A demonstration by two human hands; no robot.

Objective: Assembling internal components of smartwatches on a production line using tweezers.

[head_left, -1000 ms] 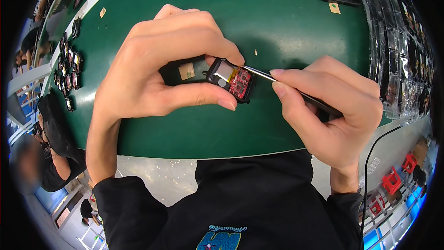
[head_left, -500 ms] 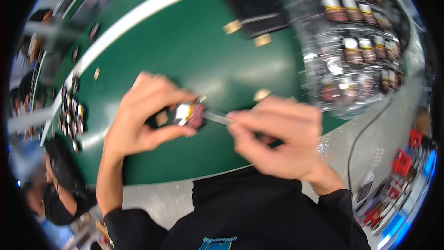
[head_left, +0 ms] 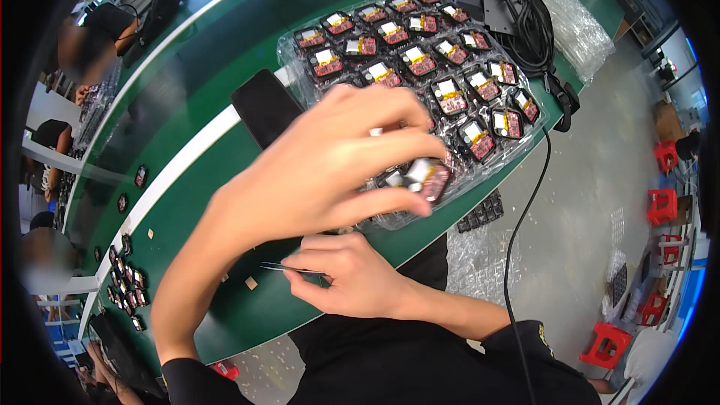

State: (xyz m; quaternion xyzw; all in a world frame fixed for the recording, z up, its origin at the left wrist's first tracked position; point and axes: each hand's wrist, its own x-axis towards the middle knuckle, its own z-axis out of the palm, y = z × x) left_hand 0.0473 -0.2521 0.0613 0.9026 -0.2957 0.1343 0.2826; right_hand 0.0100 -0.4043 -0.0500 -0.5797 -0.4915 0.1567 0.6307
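Note:
My left hand [head_left: 322, 161] is closed on a small black-cased circuit module [head_left: 433, 180], its red board and white block slightly blurred. The hand reaches over the near-left part of a clear plastic tray [head_left: 288, 51] and hides several of its pockets. Similar modules, such as one black-cased module [head_left: 450, 97], lie in the tray in rows. Lower down, below the left forearm, my right hand [head_left: 352, 277] grips thin metal tweezers [head_left: 276, 266], their tips pointing left and apart from the module.
A flat black slab [head_left: 262, 109] lies left of the tray on the green table [head_left: 187, 172]. Loose modules [head_left: 127, 281] are heaped at the far left. Beyond the tray sit a black bag [head_left: 491, 11] and coiled cable [head_left: 529, 19]. Red stools [head_left: 606, 345] stand on the floor at right.
My left hand has carried the module right and away from me, over the tray. The tweezers in my right hand have come away from it. The view has swung right, showing more of the tray.

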